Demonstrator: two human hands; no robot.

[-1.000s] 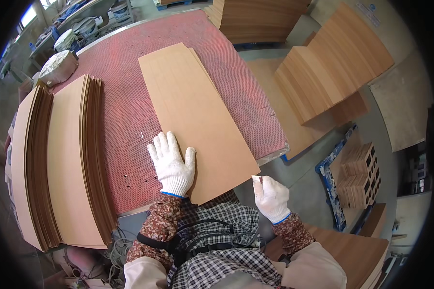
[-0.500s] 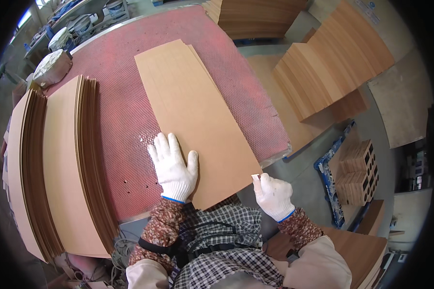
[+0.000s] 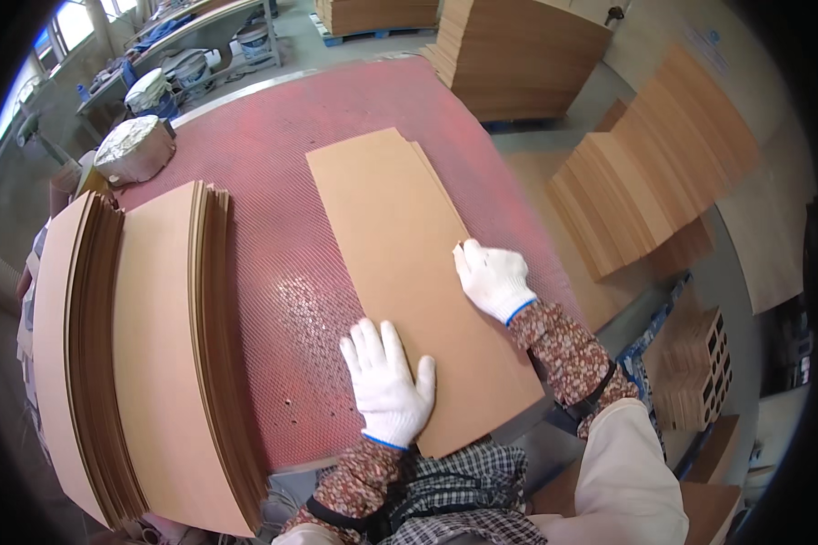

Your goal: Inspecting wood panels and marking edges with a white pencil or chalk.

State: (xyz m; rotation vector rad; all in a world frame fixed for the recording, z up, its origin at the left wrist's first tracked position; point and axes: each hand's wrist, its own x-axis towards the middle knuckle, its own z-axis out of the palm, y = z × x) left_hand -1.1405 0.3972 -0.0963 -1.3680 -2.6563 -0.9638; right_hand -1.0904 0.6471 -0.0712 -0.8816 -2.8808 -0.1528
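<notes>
- Since a second ago, the right hand (image 3: 493, 278) has travelled up the long brown board's (image 3: 409, 263) right edge, away from the near corner.
- That board lies flat on the red bench (image 3: 273, 154), right of the tall upright board stack (image 3: 145, 354).
- Left hand (image 3: 386, 386) presses flat on the board's near end, fingers spread, gripping nothing.
- Right fingers curl over the edge, apparently pinching it.
- Steady, even pressure should keep the boards squared.

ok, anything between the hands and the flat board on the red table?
Nothing visible. The left hand lies flat on the board near its close end, and the right hand pinches its right edge. Both are in direct contact.
</notes>
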